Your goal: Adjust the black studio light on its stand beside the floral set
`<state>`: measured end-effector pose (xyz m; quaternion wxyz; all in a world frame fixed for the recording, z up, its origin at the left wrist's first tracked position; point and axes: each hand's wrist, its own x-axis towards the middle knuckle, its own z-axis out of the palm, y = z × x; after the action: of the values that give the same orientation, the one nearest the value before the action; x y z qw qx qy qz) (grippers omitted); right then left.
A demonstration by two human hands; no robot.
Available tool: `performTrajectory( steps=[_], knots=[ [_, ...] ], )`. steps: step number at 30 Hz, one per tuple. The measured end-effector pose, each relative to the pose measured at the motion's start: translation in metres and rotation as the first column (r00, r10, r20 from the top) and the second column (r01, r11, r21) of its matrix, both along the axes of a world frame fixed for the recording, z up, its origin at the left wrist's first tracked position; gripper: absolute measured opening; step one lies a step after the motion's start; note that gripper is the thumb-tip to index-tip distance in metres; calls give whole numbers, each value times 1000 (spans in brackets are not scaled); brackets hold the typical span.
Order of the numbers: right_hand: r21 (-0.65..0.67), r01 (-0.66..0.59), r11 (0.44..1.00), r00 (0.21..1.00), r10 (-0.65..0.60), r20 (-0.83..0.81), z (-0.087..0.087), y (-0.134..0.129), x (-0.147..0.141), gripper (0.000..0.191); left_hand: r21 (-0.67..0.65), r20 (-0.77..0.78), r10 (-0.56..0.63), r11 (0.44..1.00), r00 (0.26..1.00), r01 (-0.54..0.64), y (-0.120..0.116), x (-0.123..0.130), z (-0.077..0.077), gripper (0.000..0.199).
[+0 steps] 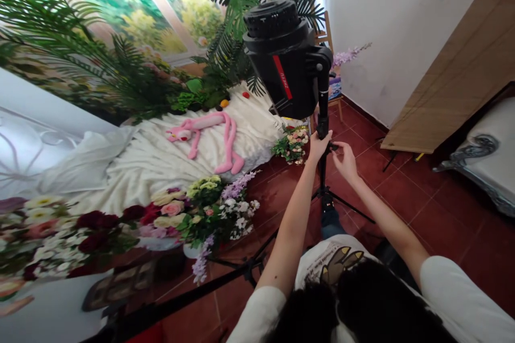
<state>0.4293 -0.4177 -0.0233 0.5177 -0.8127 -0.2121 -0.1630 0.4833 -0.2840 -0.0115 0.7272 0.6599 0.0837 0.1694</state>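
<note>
light stand (pixel 323 118) topped by a black studio lamp (pixel 277 72) is grasped in a person's left hand (pixel 319 147), the right hand (pixel 346 162) at its small knob (pixel 333 147), grip unclear.

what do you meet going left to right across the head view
Dark red flowers, pink plush toy, small bouquet, left hand, right hand, wooden panel.

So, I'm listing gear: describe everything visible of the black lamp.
The black lamp is a thick, cylindrical housing, plastic or metal by its look, with a ridged, scuffed end and a red stripe bearing pale lettering. It sits tilted, held at its side by a black bracket atop a stand, which the left hand grips below. Whether it is lit is unclear.
</note>
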Motion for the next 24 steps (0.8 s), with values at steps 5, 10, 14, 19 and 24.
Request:
performTrajectory(
  steps=[5, 10, 14, 19, 24],
  knots=[
    [1, 5, 1000, 1000, -5, -24, 2, 0, 1, 31, 24, 25, -31, 999, 999, 30, 1, 2, -2, 34],
    [47, 11, 999, 998, -8, -70, 9, 0, 3, 28, 14, 22, -33, 999, 999, 33, 0, 3, -1, 32],
    [55, 80, 995, 988, -72, -138, 11, 0, 7, 29, 35, 39, -50, 998, 998, 49, 1, 1, 1, 31],
    [197, 84, 977, 962, -27, -273, 8, 3, 13, 36, 48, 21, -49, 998, 999, 48, 2, -2, 6, 34],
    [484, 185, 855, 834, 124, -537, 14, 14, 16, 38, 45, 13, -44, 998, 999, 43, 1, -1, 4, 32]
  ],
)
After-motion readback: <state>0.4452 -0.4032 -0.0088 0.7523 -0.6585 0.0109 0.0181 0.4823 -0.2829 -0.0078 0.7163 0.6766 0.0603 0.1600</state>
